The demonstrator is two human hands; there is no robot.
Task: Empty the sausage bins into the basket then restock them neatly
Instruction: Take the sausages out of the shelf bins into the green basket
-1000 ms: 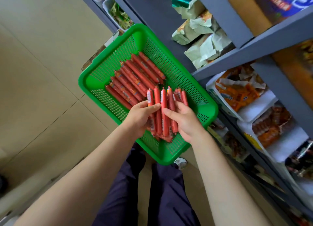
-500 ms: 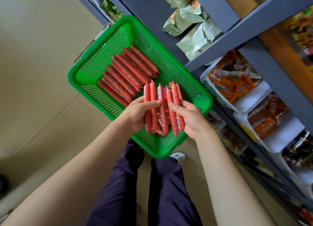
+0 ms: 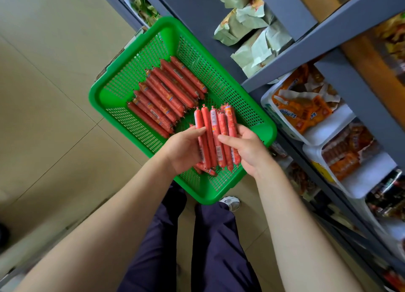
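We are standing on the tan floor over the green basket, where a row of red sausages is lying side by side in its far half. Our left hand and right hand are together gripping a bundle of sausages above the basket's near end, thumbs pressing on top. To the right, white bins of orange packets are sitting on the grey shelves.

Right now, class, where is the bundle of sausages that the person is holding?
In the head view, the bundle of sausages sits mid-frame between the left hand and right hand, above the green basket's near end.
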